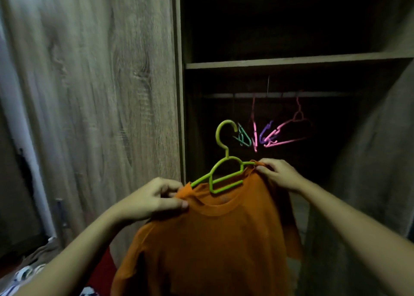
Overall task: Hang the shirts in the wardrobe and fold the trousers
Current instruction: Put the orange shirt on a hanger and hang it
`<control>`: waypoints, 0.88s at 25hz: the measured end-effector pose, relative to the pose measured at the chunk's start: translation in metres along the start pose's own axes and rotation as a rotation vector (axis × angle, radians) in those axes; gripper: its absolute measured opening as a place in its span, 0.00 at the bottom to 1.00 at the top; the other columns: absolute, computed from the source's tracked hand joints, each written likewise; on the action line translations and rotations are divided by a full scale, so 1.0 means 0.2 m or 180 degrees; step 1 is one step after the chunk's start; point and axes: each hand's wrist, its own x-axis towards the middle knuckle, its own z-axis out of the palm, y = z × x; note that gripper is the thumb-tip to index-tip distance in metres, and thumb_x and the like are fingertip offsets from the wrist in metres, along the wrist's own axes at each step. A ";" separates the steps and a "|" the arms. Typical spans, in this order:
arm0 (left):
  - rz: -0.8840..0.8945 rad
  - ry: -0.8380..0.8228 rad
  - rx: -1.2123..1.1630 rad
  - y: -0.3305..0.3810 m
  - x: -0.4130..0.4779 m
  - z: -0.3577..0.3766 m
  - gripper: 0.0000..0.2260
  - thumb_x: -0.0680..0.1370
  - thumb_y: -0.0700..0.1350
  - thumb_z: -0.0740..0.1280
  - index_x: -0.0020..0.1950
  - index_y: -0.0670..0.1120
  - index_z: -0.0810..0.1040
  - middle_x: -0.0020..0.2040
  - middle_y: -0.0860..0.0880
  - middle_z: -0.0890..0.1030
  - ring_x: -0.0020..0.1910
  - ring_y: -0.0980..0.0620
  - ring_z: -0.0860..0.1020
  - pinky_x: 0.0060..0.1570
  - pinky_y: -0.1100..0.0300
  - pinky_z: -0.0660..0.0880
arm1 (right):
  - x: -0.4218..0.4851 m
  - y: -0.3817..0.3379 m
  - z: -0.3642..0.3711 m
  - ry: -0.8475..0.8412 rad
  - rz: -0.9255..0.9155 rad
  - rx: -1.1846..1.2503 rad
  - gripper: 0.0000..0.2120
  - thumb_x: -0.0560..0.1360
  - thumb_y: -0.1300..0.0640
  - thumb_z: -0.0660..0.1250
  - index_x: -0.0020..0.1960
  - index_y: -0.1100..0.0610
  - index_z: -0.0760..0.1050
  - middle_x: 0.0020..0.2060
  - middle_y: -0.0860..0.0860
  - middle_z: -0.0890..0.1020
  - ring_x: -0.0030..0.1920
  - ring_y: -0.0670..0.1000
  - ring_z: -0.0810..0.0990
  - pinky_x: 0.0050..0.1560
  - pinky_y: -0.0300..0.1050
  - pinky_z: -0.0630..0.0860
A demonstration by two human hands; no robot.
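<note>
Wardrobe [179, 94] in wood grain, open on a dark interior; closed door panel [100, 82] to the left; second wood panel [369, 161] at the right edge, blurred; shelf [291, 60] across the upper part; rail [224, 95] beneath it, dim.

Hangers on the rail, bunched and tilted: teal hanger [243, 136], purple hanger [265, 132], pink hangers [286, 129]; the bunch sits just right of and above the green hook, between it and that stretch of rail.

Orange shirt [212, 239]: held in the air before the opening, below the rail, on a green hanger [226, 161]; hanger arms run inside the neck opening; hook upright, apart from the rail.

Left hand [154, 199]: grip pinching the cloth at one shoulder of the shirt, thumb and fingers curled.

Right hand [277, 174]: grip pinching the other shoulder at the hanger's end.

Lower left: crumpled brownish cloth [38, 253]; patterned white piece [20, 275]; red fabric [100, 271] beside the shirt's hem; detail too blurred to tell.
</note>
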 end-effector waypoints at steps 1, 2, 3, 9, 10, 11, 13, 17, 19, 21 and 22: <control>-0.0004 0.0196 -0.0315 0.03 0.02 0.00 0.10 0.67 0.53 0.70 0.37 0.47 0.78 0.33 0.47 0.75 0.33 0.51 0.73 0.34 0.60 0.68 | 0.05 0.00 0.00 0.0015 0.0100 -0.0028 0.05 0.75 0.46 0.64 0.51 0.41 0.75 0.50 0.45 0.80 0.55 0.48 0.78 0.58 0.49 0.73; -0.0005 0.0503 -0.0399 0.07 0.05 0.00 0.10 0.66 0.53 0.70 0.35 0.47 0.78 0.31 0.48 0.75 0.31 0.53 0.73 0.32 0.59 0.67 | 0.12 0.00 0.02 0.0113 0.0052 -0.0027 0.12 0.75 0.47 0.65 0.57 0.48 0.76 0.55 0.49 0.79 0.58 0.51 0.77 0.60 0.48 0.72; -0.0050 0.0886 -0.0216 0.08 0.07 0.00 0.10 0.65 0.54 0.69 0.33 0.47 0.78 0.29 0.50 0.76 0.29 0.54 0.73 0.33 0.59 0.67 | 0.18 -0.02 0.03 0.0222 0.0007 -0.0120 0.19 0.74 0.48 0.66 0.62 0.54 0.73 0.59 0.53 0.77 0.61 0.52 0.76 0.62 0.47 0.70; -0.0480 0.2007 0.0900 0.18 0.32 0.06 0.08 0.73 0.45 0.69 0.35 0.43 0.79 0.31 0.48 0.78 0.33 0.54 0.75 0.32 0.62 0.68 | 0.48 -0.06 0.06 0.0659 0.0134 -0.0695 0.29 0.75 0.52 0.65 0.71 0.61 0.61 0.68 0.58 0.66 0.69 0.57 0.66 0.68 0.50 0.65; -0.0504 0.2078 0.0863 0.18 0.40 0.07 0.07 0.73 0.45 0.68 0.37 0.43 0.80 0.33 0.48 0.79 0.34 0.54 0.76 0.33 0.61 0.70 | 0.53 -0.03 0.06 0.0627 0.0167 -0.0873 0.29 0.75 0.51 0.65 0.70 0.62 0.61 0.68 0.60 0.66 0.68 0.59 0.66 0.68 0.50 0.65; -0.0521 0.2165 0.0843 0.18 0.50 0.06 0.07 0.73 0.46 0.68 0.38 0.43 0.80 0.34 0.47 0.80 0.35 0.53 0.77 0.36 0.59 0.72 | 0.56 -0.02 0.05 0.0571 0.0167 -0.1098 0.29 0.74 0.51 0.65 0.69 0.63 0.62 0.67 0.61 0.67 0.67 0.60 0.67 0.67 0.50 0.65; -0.0656 0.2365 0.0841 0.17 0.72 0.01 0.08 0.73 0.47 0.67 0.39 0.45 0.80 0.36 0.47 0.81 0.38 0.51 0.78 0.40 0.57 0.75 | 0.64 0.02 0.07 0.0580 0.0108 -0.1580 0.28 0.73 0.49 0.67 0.67 0.64 0.65 0.62 0.60 0.71 0.62 0.60 0.71 0.63 0.49 0.68; -0.0835 0.2456 0.0841 0.13 1.18 -0.15 0.10 0.73 0.47 0.66 0.40 0.41 0.81 0.35 0.45 0.80 0.37 0.48 0.78 0.37 0.57 0.74 | 0.79 0.07 0.06 0.0737 0.0478 -0.2007 0.29 0.63 0.49 0.77 0.58 0.63 0.76 0.46 0.57 0.82 0.47 0.55 0.81 0.44 0.45 0.77; -0.0757 0.2498 0.0778 0.13 1.34 -0.23 0.10 0.73 0.47 0.66 0.41 0.40 0.81 0.36 0.44 0.80 0.37 0.47 0.79 0.40 0.54 0.77 | 0.86 0.11 0.06 0.0801 0.0522 -0.1962 0.23 0.77 0.60 0.61 0.69 0.64 0.62 0.57 0.59 0.78 0.59 0.58 0.76 0.55 0.48 0.74; -0.0675 0.2596 0.0710 0.13 1.46 -0.29 0.09 0.74 0.47 0.66 0.42 0.41 0.80 0.38 0.44 0.80 0.38 0.47 0.80 0.44 0.50 0.78 | 0.89 0.15 0.05 0.0629 0.0430 -0.1833 0.20 0.78 0.65 0.53 0.70 0.63 0.59 0.60 0.58 0.77 0.62 0.58 0.74 0.57 0.50 0.73; -0.0684 0.2633 0.0709 0.13 1.52 -0.30 0.09 0.73 0.47 0.66 0.41 0.42 0.80 0.38 0.45 0.80 0.38 0.47 0.79 0.45 0.50 0.78 | 0.89 0.17 0.04 0.0647 0.0433 -0.1814 0.18 0.78 0.65 0.54 0.68 0.62 0.62 0.60 0.57 0.77 0.62 0.58 0.75 0.56 0.50 0.74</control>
